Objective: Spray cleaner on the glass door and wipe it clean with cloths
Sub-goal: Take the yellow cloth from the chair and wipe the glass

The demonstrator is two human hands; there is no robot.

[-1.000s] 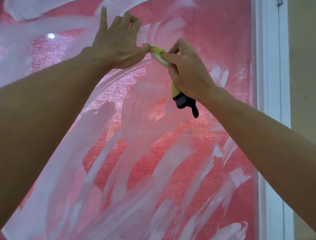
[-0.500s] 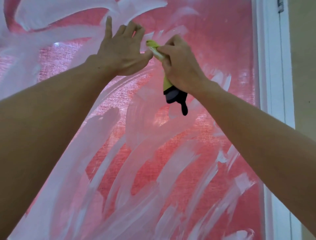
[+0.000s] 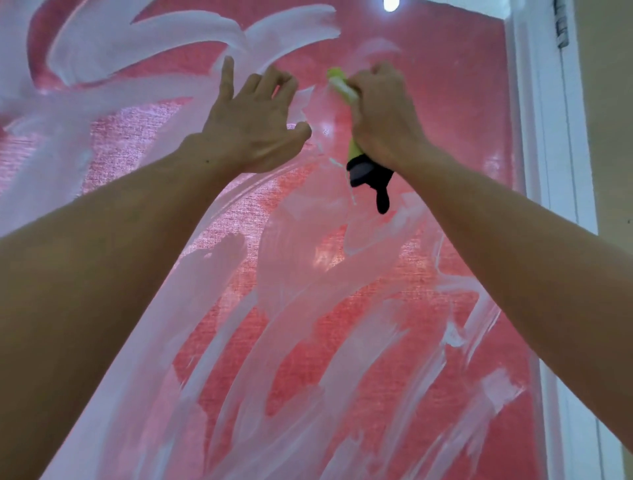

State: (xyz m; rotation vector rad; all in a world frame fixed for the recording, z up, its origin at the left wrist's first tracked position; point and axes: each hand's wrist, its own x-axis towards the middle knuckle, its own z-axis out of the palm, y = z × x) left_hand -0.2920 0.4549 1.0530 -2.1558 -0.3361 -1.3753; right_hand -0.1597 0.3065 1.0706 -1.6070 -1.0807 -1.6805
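While smeared white, the glass door [image 3: 428,144]: left hand [image 3: 253,126] spread, right hand [image 3: 383,120] gripping green scraper [image 3: 342,87].

Viewing from one head-worn wide-angle camera only, so sharing no overlap with another view. Facing forward and slightly upward, close against the smeared glass door [image 3: 342,291]. Framing both forearms rising from the lower corners, white frame [image 3: 544,137] edging the right.

Red woven fabric backdrop [image 3: 428,113], filling the field from 9 to 2 o'clock. White frame upright [image 3: 544,137], at 3 o'clock. Beige wall [image 3: 609,102], far edge at 2 o'clock. Bright light spot [image 3: 390,4], at 12 o'clock.
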